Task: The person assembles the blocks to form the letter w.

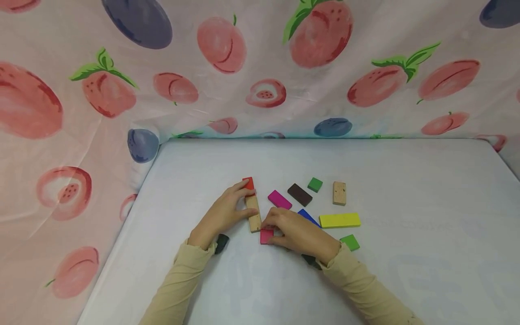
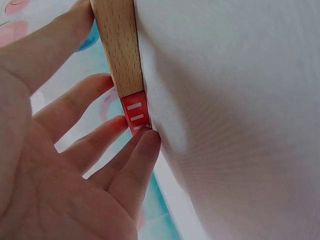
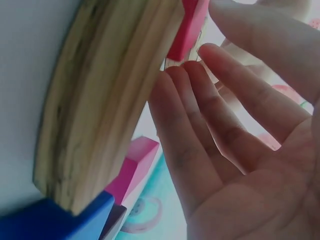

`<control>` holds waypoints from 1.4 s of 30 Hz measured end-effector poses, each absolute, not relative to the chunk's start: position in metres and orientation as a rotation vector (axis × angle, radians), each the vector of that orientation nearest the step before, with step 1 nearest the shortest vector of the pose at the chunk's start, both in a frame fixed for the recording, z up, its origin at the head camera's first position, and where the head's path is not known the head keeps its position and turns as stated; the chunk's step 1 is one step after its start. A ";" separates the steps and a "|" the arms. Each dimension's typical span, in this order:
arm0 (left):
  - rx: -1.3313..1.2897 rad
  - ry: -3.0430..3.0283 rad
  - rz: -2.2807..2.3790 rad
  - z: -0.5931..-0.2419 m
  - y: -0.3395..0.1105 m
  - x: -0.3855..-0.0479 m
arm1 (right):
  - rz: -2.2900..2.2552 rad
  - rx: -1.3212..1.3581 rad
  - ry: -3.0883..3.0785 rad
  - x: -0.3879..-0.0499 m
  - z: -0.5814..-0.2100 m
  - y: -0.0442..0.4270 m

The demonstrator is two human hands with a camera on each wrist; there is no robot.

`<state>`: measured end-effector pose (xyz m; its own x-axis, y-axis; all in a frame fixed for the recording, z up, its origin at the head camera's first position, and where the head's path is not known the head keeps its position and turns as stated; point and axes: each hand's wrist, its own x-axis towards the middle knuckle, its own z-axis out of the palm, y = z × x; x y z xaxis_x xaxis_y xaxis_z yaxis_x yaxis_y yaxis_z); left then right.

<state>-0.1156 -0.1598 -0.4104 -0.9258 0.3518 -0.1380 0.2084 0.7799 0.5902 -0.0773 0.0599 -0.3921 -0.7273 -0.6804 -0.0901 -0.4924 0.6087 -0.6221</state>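
Observation:
A red block [image 1: 248, 186] and a plain wooden block [image 1: 253, 213] lie end to end in a line. My left hand [image 1: 219, 214] rests over them. Its fingers touch the red block, which shows white marks in the left wrist view, while the thumb lies on the wooden one. My right hand [image 1: 298, 232] pinches a pinkish-red block [image 1: 266, 237] between thumb and fingers, beside the near end of the wooden block. In the right wrist view, another wooden block [image 3: 100, 100] looms close in front of that hand; the hand hides it from the head view.
Right of the hands lie magenta [image 1: 280, 199], dark brown [image 1: 299, 194], dark green [image 1: 314, 184], blue [image 1: 308, 217], yellow [image 1: 340, 220], light green [image 1: 350, 242] and wooden [image 1: 339, 193] blocks. A fruit-print cloth [image 1: 227, 99] hangs behind and left of the white table [image 1: 426, 189].

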 end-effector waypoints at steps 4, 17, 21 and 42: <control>0.432 2.736 0.859 -0.411 -0.160 -0.116 | -0.831 -0.918 2.539 -0.079 -0.392 0.062; 0.409 2.723 0.850 -0.410 -0.158 -0.116 | -0.737 -0.932 2.611 -0.091 -0.381 0.065; 0.415 2.725 0.845 -0.410 -0.158 -0.116 | -0.727 -0.950 2.643 -0.095 -0.380 0.067; 0.425 2.732 0.860 -0.412 -0.159 -0.117 | -0.786 -0.861 2.697 -0.115 -0.385 0.074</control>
<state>-0.1173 -0.1586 -0.4122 -0.9274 0.3453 -0.1440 0.2006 0.7838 0.5877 -0.1151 0.0743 -0.3852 -0.8094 -0.5865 -0.0306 -0.4782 0.6885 -0.5452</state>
